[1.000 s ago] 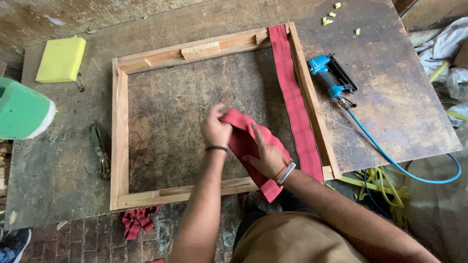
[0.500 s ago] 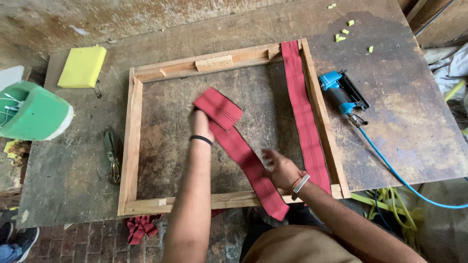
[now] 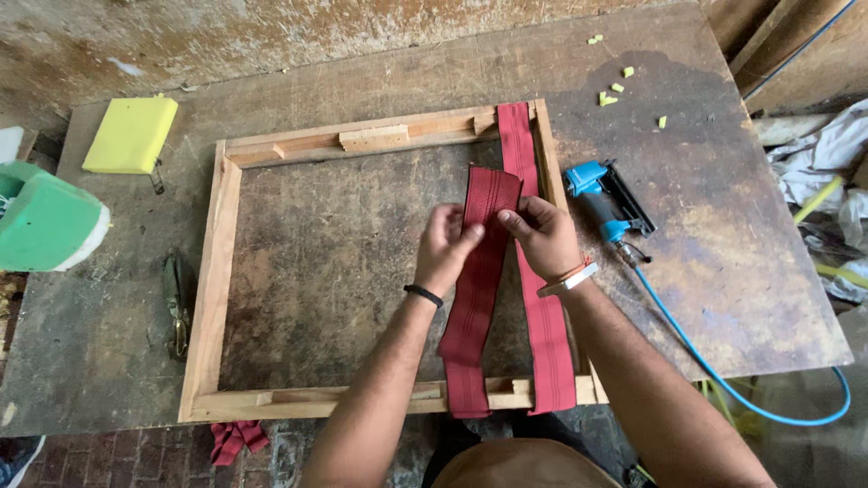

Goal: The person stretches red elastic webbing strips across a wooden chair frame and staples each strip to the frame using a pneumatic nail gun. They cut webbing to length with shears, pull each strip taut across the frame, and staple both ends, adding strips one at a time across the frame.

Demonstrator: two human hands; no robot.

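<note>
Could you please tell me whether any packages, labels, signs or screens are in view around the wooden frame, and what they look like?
None that can be made out: no package, sign or screen shows.
Green and white container: at the bench's left edge, rounded and tilted; no label visible.
Yellow foam block: top left of the bench, flat rectangle, plain.
Blue staple gun: right of the wooden frame; any label too small to tell.

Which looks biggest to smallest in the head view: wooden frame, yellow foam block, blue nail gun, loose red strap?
1. wooden frame, by far the largest.
2. loose red strap, long and narrow, held by the left hand and right hand.
3. yellow foam block and blue nail gun: look alike in size, not ranked.
</note>
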